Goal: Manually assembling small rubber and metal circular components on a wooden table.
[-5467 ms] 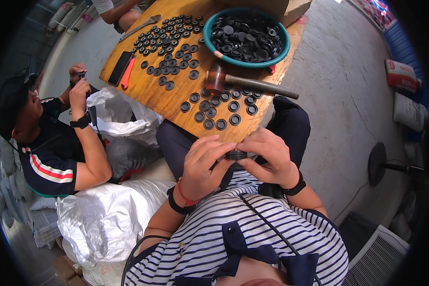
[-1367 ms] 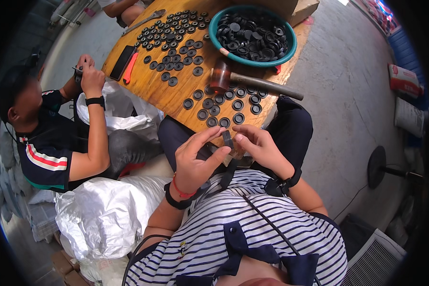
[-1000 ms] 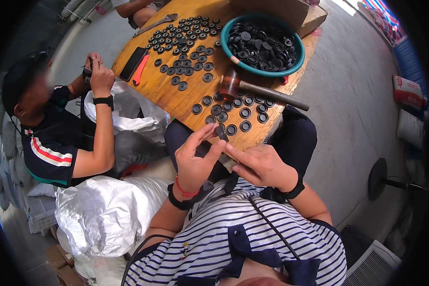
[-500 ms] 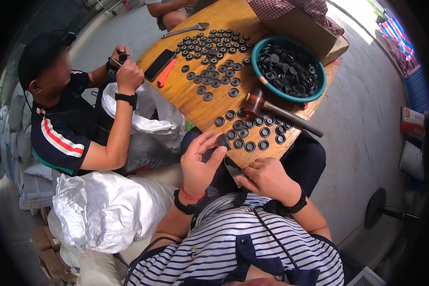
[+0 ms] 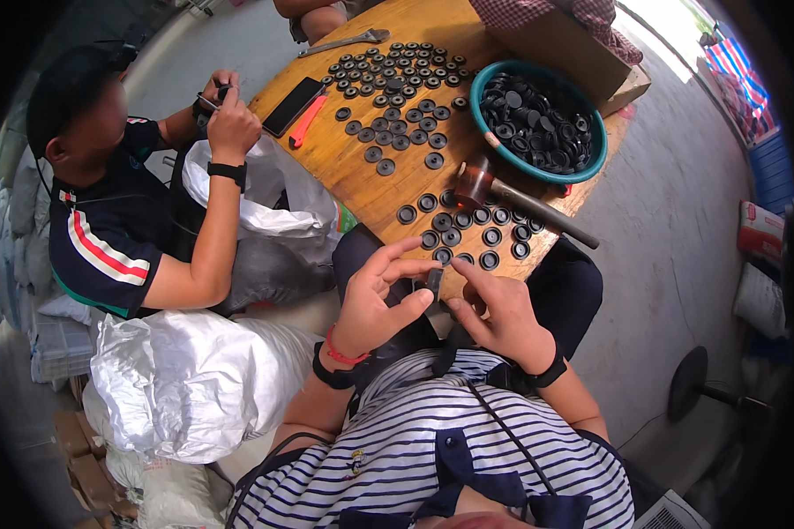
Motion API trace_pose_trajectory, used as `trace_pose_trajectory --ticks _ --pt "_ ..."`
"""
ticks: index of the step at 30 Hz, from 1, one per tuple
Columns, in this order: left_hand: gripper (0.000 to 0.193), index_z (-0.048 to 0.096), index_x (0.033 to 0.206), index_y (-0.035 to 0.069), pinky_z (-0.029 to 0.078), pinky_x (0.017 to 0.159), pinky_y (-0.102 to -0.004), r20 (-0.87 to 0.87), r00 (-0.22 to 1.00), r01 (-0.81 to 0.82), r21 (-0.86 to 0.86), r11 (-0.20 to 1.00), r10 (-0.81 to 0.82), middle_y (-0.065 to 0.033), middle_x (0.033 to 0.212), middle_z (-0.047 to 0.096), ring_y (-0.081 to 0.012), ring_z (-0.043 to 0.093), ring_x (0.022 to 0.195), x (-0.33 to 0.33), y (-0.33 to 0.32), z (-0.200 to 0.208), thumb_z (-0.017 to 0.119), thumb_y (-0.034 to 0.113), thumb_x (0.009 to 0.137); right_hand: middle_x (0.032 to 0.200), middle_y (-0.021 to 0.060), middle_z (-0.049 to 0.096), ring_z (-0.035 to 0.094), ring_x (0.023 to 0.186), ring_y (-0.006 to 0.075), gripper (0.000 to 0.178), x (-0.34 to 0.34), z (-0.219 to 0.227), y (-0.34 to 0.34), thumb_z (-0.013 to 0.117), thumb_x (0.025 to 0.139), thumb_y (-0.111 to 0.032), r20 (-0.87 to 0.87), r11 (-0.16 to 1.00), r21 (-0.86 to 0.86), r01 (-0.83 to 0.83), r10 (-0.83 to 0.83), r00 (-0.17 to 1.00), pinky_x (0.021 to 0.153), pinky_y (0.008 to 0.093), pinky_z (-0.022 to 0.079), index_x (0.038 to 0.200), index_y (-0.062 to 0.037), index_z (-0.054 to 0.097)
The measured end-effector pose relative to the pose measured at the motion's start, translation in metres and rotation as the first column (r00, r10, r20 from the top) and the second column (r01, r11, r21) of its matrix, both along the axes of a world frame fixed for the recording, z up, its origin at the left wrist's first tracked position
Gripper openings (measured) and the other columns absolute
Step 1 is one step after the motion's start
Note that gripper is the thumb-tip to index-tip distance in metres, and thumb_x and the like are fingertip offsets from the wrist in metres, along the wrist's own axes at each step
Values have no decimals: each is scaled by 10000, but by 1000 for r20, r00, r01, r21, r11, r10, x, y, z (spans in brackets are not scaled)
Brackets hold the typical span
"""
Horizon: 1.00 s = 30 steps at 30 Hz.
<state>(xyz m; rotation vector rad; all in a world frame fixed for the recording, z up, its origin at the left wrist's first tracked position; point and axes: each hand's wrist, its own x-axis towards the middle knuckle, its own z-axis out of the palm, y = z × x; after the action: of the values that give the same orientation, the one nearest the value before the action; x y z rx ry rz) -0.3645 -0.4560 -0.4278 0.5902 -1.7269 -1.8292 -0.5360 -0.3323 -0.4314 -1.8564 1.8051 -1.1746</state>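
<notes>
Between the fingertips and thumb of my left hand (image 5: 381, 295) is a small black round part (image 5: 433, 281), turned on its edge above the near end of the wooden table. Close to its right side, my right hand (image 5: 509, 319) has its index finger stretched toward it and its thumb apart; the other fingers are curled, and nothing shows in them. Beyond my hands lies a group of black round discs with raised rims (image 5: 491, 237). A mallet (image 5: 474, 183) with a brownish head rests beside them, its dark handle (image 5: 547, 214) pointing to the right.
More discs (image 5: 400, 126) spread farther up the table, near a wrench (image 5: 348, 41), a phone (image 5: 293, 106) and a red-handled tool (image 5: 307, 122). A teal basin (image 5: 601, 145) holds many black parts. A co-worker (image 5: 123, 220) sits at left beside white sacks (image 5: 203, 379).
My left hand has lowered slightly and shifted right with the black part. My right hand has lifted from the table's near edge, its index finger extending toward the part.
</notes>
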Motion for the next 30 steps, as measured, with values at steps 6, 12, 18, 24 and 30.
trace_pose_trajectory --ticks 6,12,18,24,30 --pt "618 346 1383 -53 437 994 -304 -104 985 163 350 922 -135 -157 1175 604 -165 572 1106 -11 6 1 643 2 844 711 60 567 578 589 234 327 -3 6 -14 777 705 -134 -73 979 -200 -47 33 997 519 333 438 988 -40 642" --pt "332 492 1141 -49 522 854 -241 -152 979 -72 367 927 137 -115 1068 634 -133 635 964 -24 26 -19 682 25 878 678 60 544 565 555 221 327 2 -11 -16 779 703 -110 -153 935 -329 135 -194 969 480 335 416 986 -19 643" --pt "380 469 1173 -49 518 868 -255 -114 957 -217 328 920 266 -146 1092 643 -149 637 995 -23 18 -11 685 0 864 652 64 569 593 556 224 275 6 -5 -5 721 788 -188 -254 991 -115 64 -92 963 487 333 438 987 -7 663" --pt "423 435 1217 -48 548 871 -311 -101 948 -264 278 924 301 -167 1055 655 -181 658 942 -24 11 -7 669 4 868 652 107 614 635 595 277 209 -4 -43 15 668 843 -213 -313 973 225 49 24 949 535 370 488 961 -41 669" --pt "396 427 1239 -48 551 877 -324 -63 970 -205 298 932 234 -172 1072 650 -187 653 970 -18 10 -16 624 20 902 706 123 631 637 631 299 254 -4 -48 19 653 849 -210 -181 954 296 -36 93 979 560 389 494 1042 -47 633"
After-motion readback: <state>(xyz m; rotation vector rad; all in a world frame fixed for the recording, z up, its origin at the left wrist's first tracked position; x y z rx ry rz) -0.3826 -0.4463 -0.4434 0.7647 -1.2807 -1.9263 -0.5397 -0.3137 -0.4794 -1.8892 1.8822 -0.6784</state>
